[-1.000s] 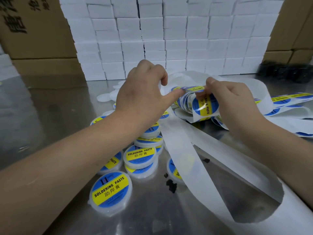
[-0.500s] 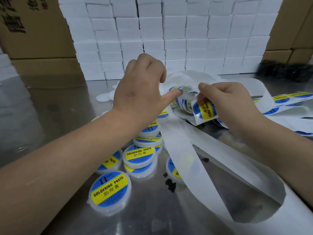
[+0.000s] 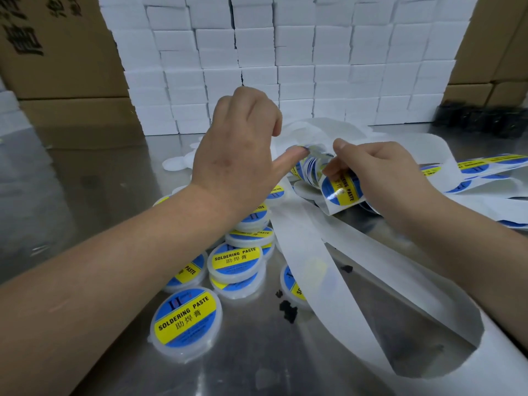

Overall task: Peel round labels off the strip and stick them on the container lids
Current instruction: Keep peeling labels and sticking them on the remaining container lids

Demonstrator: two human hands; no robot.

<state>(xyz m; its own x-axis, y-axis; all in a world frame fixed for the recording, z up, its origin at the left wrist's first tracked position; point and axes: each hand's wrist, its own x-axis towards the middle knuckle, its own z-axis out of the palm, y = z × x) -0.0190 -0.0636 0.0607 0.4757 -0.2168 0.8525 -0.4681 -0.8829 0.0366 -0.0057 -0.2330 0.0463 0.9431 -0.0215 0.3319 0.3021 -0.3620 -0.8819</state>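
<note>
Round blue-and-yellow glossy labels [image 3: 341, 188], printed SOLDERING PASTE, are sitting on the white waxy backing strip [image 3: 308, 270]. The strip is bunching in the right hand [image 3: 383, 170], w/ its spent tail looping down over the shiny steel table [image 3: 85, 195]. That right hand is gripping the strip, fingers curling round the fold. The left hand [image 3: 237, 158] is reaching in, thumb tip touching a lifted label edge. Whether it's actually pinching it, I can't tell; its other fingers are curling above w/ nothing visible in them.

Handling, my judgement: the labels are looking near weightless, thin, floppy and tacky-backed, so prob. curling and sticking to themselves or to skin. I'm thinking the place to take one is the very rim, where it's bending off the fold, glue side kept clear. The strip is looking slick and limp, so it's needing tension.

Near the left forearm, shallow round translucent-white plastic containers [image 3: 187, 318] are lying, some stacked, lids flat, smooth and already labelled. They're looking light, prob. sliding easily on steel. Behind them a wall of white boxes [image 3: 314, 67] is standing between brown cartons [image 3: 57, 67].
</note>
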